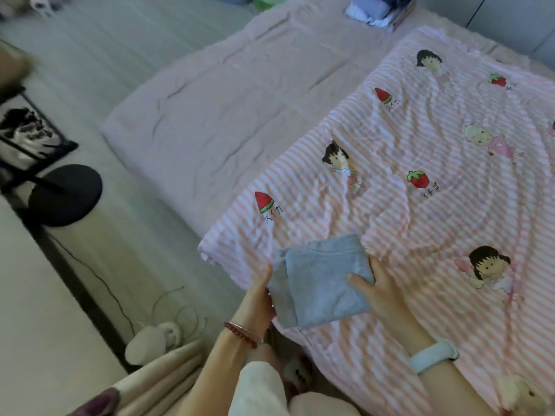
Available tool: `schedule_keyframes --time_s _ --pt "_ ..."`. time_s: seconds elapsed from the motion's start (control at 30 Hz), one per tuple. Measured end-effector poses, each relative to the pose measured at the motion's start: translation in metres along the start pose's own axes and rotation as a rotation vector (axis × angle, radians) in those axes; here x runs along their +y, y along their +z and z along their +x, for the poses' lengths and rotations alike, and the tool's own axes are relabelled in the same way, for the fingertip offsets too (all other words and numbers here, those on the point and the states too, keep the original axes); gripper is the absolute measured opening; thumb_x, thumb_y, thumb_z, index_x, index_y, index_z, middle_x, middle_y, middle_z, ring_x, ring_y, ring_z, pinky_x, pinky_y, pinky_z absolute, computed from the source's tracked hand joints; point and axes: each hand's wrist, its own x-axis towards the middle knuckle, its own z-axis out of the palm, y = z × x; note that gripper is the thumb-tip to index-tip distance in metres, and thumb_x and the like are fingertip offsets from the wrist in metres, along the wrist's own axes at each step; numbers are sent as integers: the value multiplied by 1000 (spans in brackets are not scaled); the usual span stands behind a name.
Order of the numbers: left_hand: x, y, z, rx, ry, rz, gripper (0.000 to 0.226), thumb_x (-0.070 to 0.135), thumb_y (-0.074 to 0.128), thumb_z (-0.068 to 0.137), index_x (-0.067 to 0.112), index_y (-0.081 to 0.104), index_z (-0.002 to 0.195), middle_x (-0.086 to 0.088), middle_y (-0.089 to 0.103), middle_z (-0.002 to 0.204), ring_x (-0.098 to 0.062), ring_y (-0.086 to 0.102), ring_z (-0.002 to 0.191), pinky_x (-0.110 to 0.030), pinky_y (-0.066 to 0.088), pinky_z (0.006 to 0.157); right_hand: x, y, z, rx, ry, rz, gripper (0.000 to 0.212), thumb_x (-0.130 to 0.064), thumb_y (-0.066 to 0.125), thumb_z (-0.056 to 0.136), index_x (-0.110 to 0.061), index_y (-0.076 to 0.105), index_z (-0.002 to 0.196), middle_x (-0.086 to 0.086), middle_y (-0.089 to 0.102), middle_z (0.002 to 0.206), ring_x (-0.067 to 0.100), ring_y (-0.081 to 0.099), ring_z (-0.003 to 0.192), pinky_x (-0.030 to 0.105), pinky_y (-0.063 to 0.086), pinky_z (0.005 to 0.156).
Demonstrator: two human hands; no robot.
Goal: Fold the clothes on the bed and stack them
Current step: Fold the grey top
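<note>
Nearest the lens, pale trousers point(258, 388) and a slipper point(144, 345) are being seen at the lower edge, beside a curtain fold point(162, 373). Just above them, a folded blue garment point(321, 280) is being held at the near corner of the striped quilt point(420, 205), which is being spread over the right half of the bed point(210, 115). The garment's left edge is being gripped by the left hand point(259, 298), whose fingers are curled under the cloth, a red bead bracelet point(240, 333) being worn on that wrist. The garment's right side is being clasped by the right hand point(381, 291), its thumb being pressed on top while the fingers are hidden beneath; a light blue band point(434, 355) is being worn on that wrist. A stack of folded clothes point(378, 10) is being kept at the far end of the bed, well apart from the garment. On the floor at left, a black round stool point(64, 195) is being seen.
</note>
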Motion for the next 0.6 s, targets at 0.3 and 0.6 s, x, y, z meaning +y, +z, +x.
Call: schedule_keyframes --time_s 0.3,0.6 --pt "69 -93 -15 232 247 133 46 16 68 83 10 51 124 -9 63 119 -21 59 112 -42 47 97 -62 142 17 -214 -124 -22 38 -3 59 87 -34 53 108 -16 65 103 -7 62 91 8 48 68" --pt "200 -235 15 437 355 130 26 17 71 80 26 56 99 7 68 94 1 66 81 -13 50 63 -140 320 74 -233 -282 -140 53 -15 55 92 -28 33 138 -11 42 142 -6 38 128 17 35 105"
